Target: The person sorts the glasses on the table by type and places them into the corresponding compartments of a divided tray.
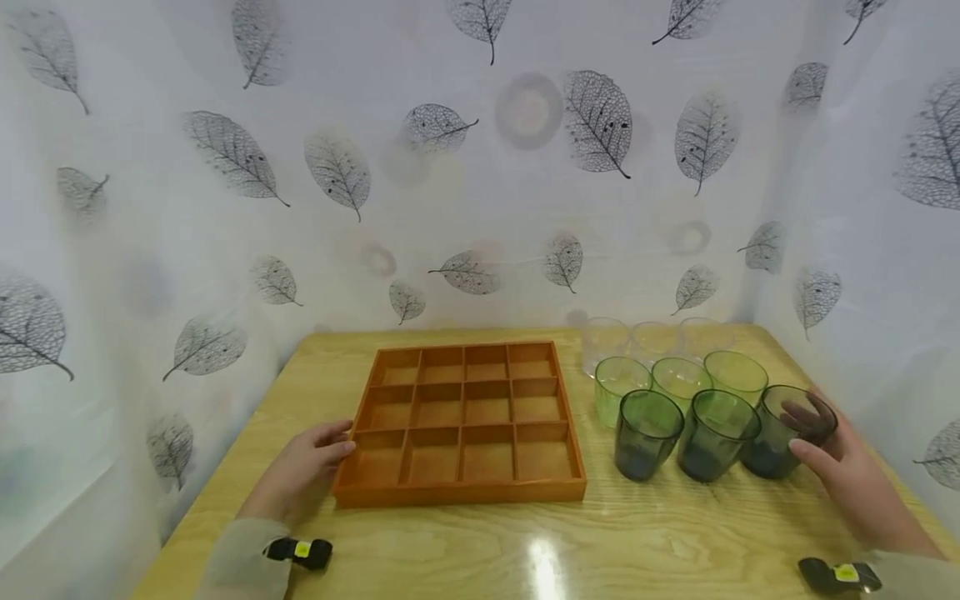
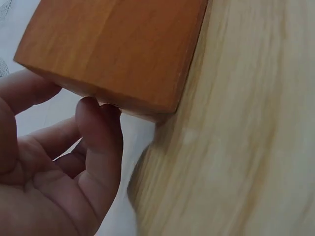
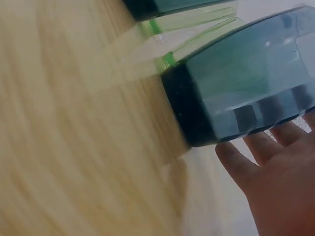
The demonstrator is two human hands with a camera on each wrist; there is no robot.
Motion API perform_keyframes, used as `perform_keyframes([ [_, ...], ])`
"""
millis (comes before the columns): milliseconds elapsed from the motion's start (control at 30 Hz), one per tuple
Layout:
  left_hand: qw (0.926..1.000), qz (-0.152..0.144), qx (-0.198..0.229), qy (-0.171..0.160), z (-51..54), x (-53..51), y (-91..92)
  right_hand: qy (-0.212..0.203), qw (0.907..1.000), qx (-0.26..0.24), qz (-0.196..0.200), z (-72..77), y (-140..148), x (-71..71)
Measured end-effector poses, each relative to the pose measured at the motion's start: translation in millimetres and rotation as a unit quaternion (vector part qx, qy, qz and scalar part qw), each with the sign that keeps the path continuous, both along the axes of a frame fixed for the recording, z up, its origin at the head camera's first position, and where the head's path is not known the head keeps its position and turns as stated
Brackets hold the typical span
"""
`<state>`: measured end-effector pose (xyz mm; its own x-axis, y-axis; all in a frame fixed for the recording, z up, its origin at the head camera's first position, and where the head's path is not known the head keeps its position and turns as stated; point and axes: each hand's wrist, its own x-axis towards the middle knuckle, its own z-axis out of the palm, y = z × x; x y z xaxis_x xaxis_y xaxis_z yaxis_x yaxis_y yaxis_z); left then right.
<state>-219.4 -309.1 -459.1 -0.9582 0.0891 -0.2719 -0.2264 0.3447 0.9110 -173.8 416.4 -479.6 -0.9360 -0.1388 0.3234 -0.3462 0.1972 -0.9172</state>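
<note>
A wooden tray (image 1: 461,493) divided into several compartments lies on the table. My left hand (image 1: 311,462) is at its left side, fingertips against the outer wall of the tray (image 2: 113,54) in the left wrist view. Three dark green glasses stand upright in the front row at the right: a left one (image 1: 648,433), a middle one (image 1: 717,437) and a right one (image 1: 776,433). My right hand (image 1: 843,458) is beside the right dark glass (image 3: 246,83), extended fingers along its far side and thumb near its front. The thumb is hidden in the right wrist view.
Behind the dark glasses stand three light green glasses (image 1: 621,379), and behind those three clear glasses (image 1: 606,336). Leaf-patterned curtains (image 1: 480,208) enclose the wooden table (image 1: 450,550) at the back and sides.
</note>
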Motion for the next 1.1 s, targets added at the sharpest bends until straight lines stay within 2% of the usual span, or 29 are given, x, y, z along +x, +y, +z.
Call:
perform_keyframes([
  [67, 1.0, -0.002, -0.001, -0.009, -1.8, -0.5, -0.6, -0.012, 0.9984, -0.042, 0.034, -3.7, -1.3, -0.2],
  [133, 0.9999, -0.001, -0.012, -0.009, -3.1, -0.3, -0.5, -0.015, 0.9968, -0.063, 0.047, -7.2, -3.1, -0.2],
  [300, 0.9993, -0.003, -0.037, 0.001, -4.1, 2.2, 1.4, -0.024, 0.9978, -0.059, 0.016, -13.8, -4.5, 0.3],
  [567, 0.9997, -0.002, -0.026, -0.002, -3.4, 4.5, 6.2, -0.083, 0.9963, -0.012, -0.022, -13.5, -1.0, 3.4],
  [633, 0.9998, 0.003, -0.012, -0.013, -3.5, 5.6, 5.7, -0.085, 0.9961, -0.013, -0.023, -12.8, -2.3, 3.1],
  [833, 0.9968, 0.015, 0.076, -0.021, -9.2, 4.9, 2.3, -0.079, 0.9961, 0.013, -0.039, -10.4, -1.0, 0.6],
  [967, 0.9958, 0.012, 0.086, -0.028, -9.4, 7.5, -2.6, -0.083, 0.996, -0.002, -0.032, -10.0, -2.3, 1.5],
  [1100, 0.9954, 0.014, 0.09, -0.028, -5.1, 8.3, -4.1, -0.074, 0.9964, -0.025, -0.033, -10.2, -4.6, 3.3],
])
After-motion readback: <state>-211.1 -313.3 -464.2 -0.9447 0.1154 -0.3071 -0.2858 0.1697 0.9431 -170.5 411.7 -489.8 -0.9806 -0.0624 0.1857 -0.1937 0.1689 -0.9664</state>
